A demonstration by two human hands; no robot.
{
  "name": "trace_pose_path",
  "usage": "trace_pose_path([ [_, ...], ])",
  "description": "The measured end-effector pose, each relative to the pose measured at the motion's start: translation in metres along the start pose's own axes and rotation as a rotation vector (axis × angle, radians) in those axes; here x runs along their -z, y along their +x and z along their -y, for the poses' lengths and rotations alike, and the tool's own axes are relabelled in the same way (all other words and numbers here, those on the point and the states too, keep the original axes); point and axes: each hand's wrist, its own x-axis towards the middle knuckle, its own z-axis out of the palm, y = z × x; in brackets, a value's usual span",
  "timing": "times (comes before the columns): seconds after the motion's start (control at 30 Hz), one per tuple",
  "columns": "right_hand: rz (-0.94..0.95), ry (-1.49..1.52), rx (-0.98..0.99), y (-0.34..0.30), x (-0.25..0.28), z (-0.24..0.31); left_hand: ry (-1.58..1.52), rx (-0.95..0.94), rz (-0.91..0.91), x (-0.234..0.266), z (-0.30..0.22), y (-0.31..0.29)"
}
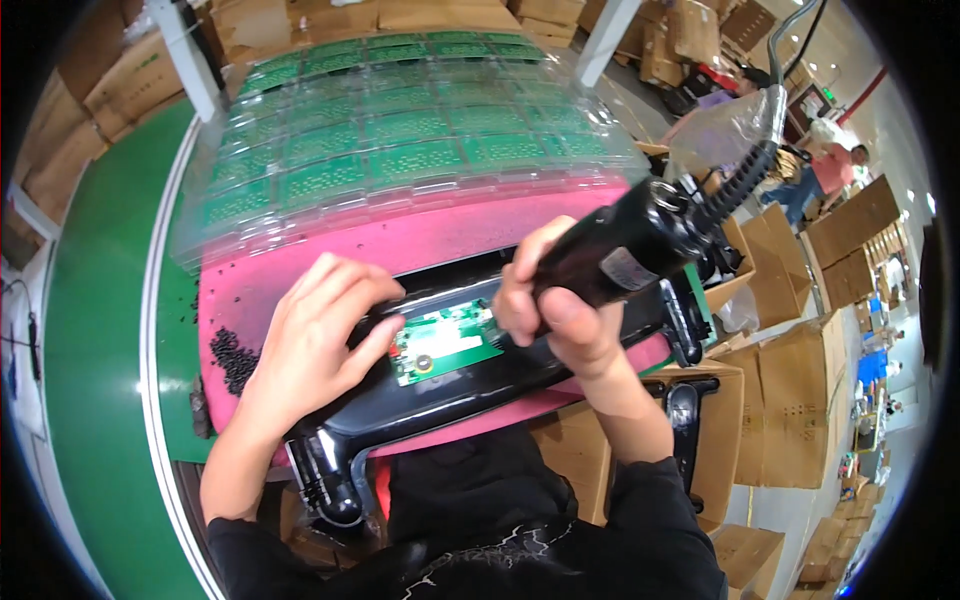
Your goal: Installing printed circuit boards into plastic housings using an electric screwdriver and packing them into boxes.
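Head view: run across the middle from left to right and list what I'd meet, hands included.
Green floor → pile of small black pieces → left hand → green circuit board → right hand → brown cardboard carton.

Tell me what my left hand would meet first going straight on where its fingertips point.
Your left hand points rightward, so it would probably meet the green printed circuit board on the glossy black housing first. From this single view, the hand's height above the board is unclear.
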Motion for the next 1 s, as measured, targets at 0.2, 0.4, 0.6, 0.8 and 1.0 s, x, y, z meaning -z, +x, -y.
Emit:
trace_pose_path([
  [0.2,-0.318,0.078,-0.070,0.016,0.011,0.007,0.162,0.212,0.146,-0.002,0.015,-0.012],
  [0.4,-0.555,0.479,-0.117,0.013,0.058,0.019,0.154,0.184,0.162,-0.005,0.016,-0.008],
  [0.6,-0.522,0.271,0.061,-0.065,0.057,0.055,0.185,0.300,0.205,-0.004,0.014,-0.002],
  [0.8,-0.972,-0.436,0.676,-0.185,0.152,0.038,0.251,0.263,0.315,0.000,0.010,0.008],
  [1.0,-1.578,-1.063,-0.288,-0.397,0.267,-0.078,0.327,0.193,0.211,0.014,-0.022,0.014],
])
